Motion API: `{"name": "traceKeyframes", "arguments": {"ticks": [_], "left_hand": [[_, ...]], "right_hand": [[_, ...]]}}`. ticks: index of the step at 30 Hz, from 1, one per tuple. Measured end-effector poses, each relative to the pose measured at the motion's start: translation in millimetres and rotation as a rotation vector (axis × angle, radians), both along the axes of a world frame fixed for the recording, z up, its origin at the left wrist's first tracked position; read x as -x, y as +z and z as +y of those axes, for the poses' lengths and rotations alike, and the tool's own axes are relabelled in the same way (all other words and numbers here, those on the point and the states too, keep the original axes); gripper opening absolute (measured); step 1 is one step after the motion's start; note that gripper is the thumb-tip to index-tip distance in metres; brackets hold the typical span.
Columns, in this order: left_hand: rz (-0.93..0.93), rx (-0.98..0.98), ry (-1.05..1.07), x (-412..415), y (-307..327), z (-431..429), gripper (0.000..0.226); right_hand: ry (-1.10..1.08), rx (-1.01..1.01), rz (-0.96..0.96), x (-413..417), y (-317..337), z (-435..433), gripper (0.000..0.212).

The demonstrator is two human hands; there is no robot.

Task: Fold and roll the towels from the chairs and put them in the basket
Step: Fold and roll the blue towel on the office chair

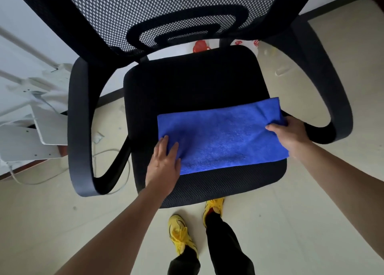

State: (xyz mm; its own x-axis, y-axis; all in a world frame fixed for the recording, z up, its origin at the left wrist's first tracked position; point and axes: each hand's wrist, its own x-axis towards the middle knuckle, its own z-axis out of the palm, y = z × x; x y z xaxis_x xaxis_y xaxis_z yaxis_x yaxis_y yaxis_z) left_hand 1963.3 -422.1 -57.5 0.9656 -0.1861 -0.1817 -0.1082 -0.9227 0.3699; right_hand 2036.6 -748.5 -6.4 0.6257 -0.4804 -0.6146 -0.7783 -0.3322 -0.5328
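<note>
A blue towel (222, 137), folded into a long rectangle, lies across the front half of a black office chair's seat (187, 83). My left hand (164, 166) rests flat on the towel's near left corner, fingers spread. My right hand (291, 137) pinches the towel's right end, where the cloth bunches up at the seat's right edge. No basket is in view.
The chair has a mesh backrest (166, 10) and two curved black armrests, left (81, 120) and right (330, 87). White metal parts (31, 116) and a cable (112, 162) lie on the tiled floor at left. A red-and-white bag (200, 46) sits behind the seat. My yellow shoes (178, 233) stand below.
</note>
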Motion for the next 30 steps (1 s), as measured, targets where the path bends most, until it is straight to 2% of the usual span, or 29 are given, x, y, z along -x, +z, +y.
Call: {"name": "traceKeyframes", "arguments": {"ticks": [5,8,11,13,16,21,25,30], "left_hand": [[-0.041,-0.032,0.025,4,3,1,0.042],[-0.046,-0.105,0.124,11,0,32,0.051],[-0.037,-0.149,0.128,23,-6,59,0.051],[-0.026,-0.144,0.113,27,-8,64,0.047],[-0.003,-0.113,0.136,30,-11,60,0.054],[-0.008,-0.101,0.125,43,-13,66,0.053],[0.021,-0.080,0.124,47,-16,74,0.053],[0.006,-0.062,0.140,48,-17,72,0.053]], "right_hand": [[0.113,0.026,-0.032,-1,32,5,0.014],[0.199,-0.031,-0.104,-8,54,32,0.018],[0.330,-0.104,-0.112,-10,60,77,0.022],[0.426,-0.125,-0.097,-9,52,113,0.024],[0.554,-0.119,-0.097,-5,31,166,0.025],[0.663,-0.088,-0.065,3,-3,225,0.022],[0.662,-0.026,-0.030,5,-18,240,0.028],[0.647,-0.030,-0.061,17,-26,249,0.045]]}}
